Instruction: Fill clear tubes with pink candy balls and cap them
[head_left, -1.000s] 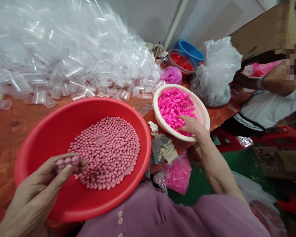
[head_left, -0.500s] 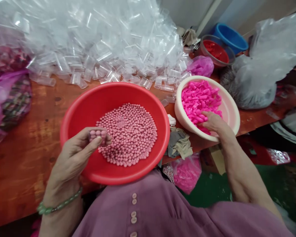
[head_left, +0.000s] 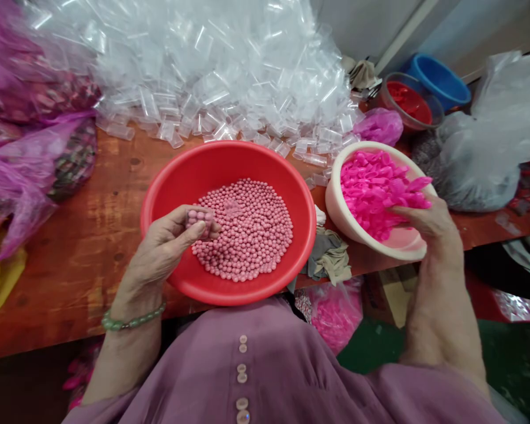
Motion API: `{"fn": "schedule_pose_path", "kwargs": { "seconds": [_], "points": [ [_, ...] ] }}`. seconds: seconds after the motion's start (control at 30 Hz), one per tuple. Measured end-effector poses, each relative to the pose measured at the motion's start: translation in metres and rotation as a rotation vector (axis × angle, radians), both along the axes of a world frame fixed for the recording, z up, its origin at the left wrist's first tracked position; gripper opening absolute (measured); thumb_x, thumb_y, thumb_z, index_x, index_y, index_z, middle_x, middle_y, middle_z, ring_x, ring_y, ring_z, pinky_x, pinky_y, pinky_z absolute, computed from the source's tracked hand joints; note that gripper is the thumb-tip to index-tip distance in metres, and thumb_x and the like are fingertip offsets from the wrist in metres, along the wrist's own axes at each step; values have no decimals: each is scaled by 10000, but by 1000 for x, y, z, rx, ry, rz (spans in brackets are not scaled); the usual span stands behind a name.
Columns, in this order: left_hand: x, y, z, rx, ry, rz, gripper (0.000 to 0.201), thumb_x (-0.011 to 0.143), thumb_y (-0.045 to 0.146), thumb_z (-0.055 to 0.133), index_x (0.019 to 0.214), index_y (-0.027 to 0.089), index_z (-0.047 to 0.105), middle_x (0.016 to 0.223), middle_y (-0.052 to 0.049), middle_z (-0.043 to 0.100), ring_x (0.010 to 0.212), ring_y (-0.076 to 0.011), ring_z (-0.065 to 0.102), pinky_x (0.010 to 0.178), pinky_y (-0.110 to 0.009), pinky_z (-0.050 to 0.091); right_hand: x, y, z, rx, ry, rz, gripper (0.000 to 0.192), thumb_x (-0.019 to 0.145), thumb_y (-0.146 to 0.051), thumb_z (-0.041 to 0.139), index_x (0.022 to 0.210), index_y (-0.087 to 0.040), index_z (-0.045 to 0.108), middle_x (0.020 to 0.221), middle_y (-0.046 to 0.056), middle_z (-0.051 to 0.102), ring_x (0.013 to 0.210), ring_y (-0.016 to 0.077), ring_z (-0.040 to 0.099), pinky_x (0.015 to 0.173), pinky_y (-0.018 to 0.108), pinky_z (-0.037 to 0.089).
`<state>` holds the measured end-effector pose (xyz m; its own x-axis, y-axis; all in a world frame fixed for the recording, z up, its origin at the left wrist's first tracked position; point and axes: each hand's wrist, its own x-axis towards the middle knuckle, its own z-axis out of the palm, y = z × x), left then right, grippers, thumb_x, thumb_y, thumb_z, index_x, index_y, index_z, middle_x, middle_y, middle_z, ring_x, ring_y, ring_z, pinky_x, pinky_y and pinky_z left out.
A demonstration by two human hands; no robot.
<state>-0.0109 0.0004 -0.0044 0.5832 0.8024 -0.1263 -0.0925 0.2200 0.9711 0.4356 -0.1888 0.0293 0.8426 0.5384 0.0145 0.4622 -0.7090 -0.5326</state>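
My left hand [head_left: 176,238] is closed around a small clear plastic container [head_left: 198,219] full of pink balls, over the left part of a red basin [head_left: 229,294]. Many loose pink balls [head_left: 247,235] cover the bottom of that basin, with a small clear piece [head_left: 234,208] lying on them. At the right side of a cream basin [head_left: 333,203], my right hand [head_left: 428,221] has its fingers around some bright pink plastic pieces [head_left: 417,191]; part of its grip is hidden. More such pieces [head_left: 371,182] heap up in the cream basin.
A large pile of clear plastic containers [head_left: 229,76] spreads across the back of the wooden table [head_left: 115,259]. Purple bags [head_left: 22,159] stand at the left. Crumpled cloths [head_left: 331,253] lie between the basins. A blue basin [head_left: 441,79] and a white bag [head_left: 481,171] are at the right.
My right hand has come up and to the right among the pink pieces and now has some in its fingers. My left hand still holds the ball-filled container. The view has shifted left.
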Motion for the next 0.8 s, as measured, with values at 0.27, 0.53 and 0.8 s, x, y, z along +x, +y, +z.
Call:
{"fn": "schedule_pose_path", "kwargs": {
  "seconds": [0.27,0.53,0.8],
  "points": [
    [1,0,1,-7,-20,-41,189,825,296,731,979,191,699,886,-25,686,791,-111,664,744,-203,557,-36,27,51,760,238,107,392,465,-122,819,844,-203,762,914,102,720,698,205,653,599,401,533],
    [0,0,3,23,-33,-41,171,838,308,711,937,171,684,822,-13,654,740,-96,635,714,-201,547,-152,108,51,515,562,655,320,576,-238,809,878,-225,704,848,-3,705,769,170,655,812,384,572],
    [-1,-1,0,39,-47,-81,229,831,344,699,966,162,665,856,-30,665,790,-128,640,756,-254,547,-197,206,-9,-102,631,781,356,649,-200,741,993,-166,658,798,35,705,668,186,651,619,351,573]
  ]
}}
